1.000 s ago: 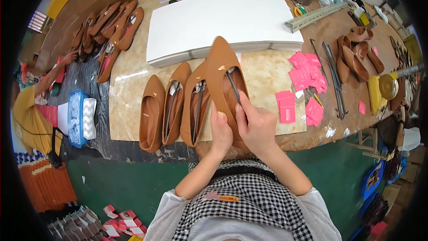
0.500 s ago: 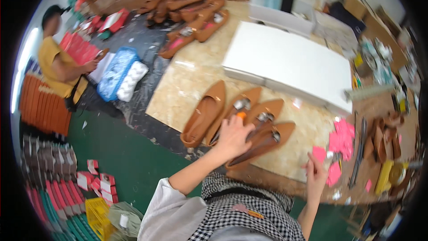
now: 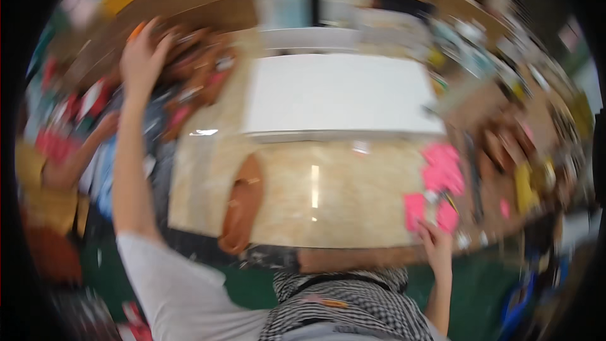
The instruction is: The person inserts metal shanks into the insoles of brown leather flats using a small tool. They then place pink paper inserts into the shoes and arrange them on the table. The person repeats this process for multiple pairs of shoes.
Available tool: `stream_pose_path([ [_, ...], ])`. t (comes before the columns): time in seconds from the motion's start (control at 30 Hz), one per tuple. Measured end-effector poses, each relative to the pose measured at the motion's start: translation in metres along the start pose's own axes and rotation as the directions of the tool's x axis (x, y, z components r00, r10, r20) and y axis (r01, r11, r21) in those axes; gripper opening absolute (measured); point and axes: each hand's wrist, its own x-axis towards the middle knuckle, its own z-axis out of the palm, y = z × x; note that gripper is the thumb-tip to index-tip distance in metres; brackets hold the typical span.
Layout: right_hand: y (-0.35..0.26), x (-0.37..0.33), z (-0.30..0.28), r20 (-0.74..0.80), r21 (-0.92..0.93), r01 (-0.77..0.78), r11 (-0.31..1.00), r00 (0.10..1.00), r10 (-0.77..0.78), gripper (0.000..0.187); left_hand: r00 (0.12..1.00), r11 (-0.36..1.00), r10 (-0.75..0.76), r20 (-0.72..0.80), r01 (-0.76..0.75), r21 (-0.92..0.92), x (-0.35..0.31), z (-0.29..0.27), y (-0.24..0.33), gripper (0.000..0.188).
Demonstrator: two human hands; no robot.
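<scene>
My left hand point(image 3: 142, 60) reaches out to the far left, over a pile of brown pointed flat shoes point(image 3: 208, 76). Its thumb and fingers are apart, with something orange at one fingertip; motion blurs it, and I see nothing held. Some shoes in the pile have silvery trim and pink inside. A single brown flat shoe point(image 3: 241, 205) lies on the near left of the marbled table board point(image 3: 341, 196). At the right, my right hand point(image 3: 437, 246) is low by the board's edge, its fingers stretched toward a pink slip point(image 3: 415, 209) and seemingly touching it.
A long white box point(image 3: 344, 95) stands across the back of the board. More pink slips point(image 3: 442, 167) lie right, beside a dark rod point(image 3: 473, 177) and brown shoe parts point(image 3: 505, 142). A yellow tape dispenser point(image 3: 526, 188) sits farther right. Another person's arm point(image 3: 82, 155) is at the left.
My left hand has gone from the shoes in front of me to the far-left pile. Three of the four shoes there are gone from that spot. My view has turned left; my right hand stays by the pink slips.
</scene>
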Motion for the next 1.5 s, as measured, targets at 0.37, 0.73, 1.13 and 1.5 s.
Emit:
stream_pose_path([
  [0.37, 0.171, 0.154, -0.236, -0.506, -0.572, -0.115, 0.812, 0.829, -0.239, 0.031, 0.561, 0.978, -0.203, 0.802, 0.146, 0.146, -0.272, -0.026, 0.111, 0.050],
  [0.73, 0.305, 0.310, -0.329, 0.019, -0.699, -0.019, 0.715, 0.999, 0.046, 0.022, 0.308, 0.716, -0.281, 0.909, 0.698, -0.015, -0.366, -0.059, 0.145, 0.035],
  [1.13, 0.267, 0.295, -0.356, 0.227, -0.612, 0.257, 0.748, 0.963, -0.146, 0.026, 0.214, 0.553, -0.295, 0.931, 0.833, -0.016, -0.334, -0.063, 0.194, 0.042],
  [1.5, -0.034, 0.092, -0.076, 0.286, 0.362, 0.180, 0.915, 0.913, -0.292, 0.029, 0.256, 0.085, -0.292, 0.922, 0.967, -0.241, -0.365, -0.044, 0.195, 0.051],
])
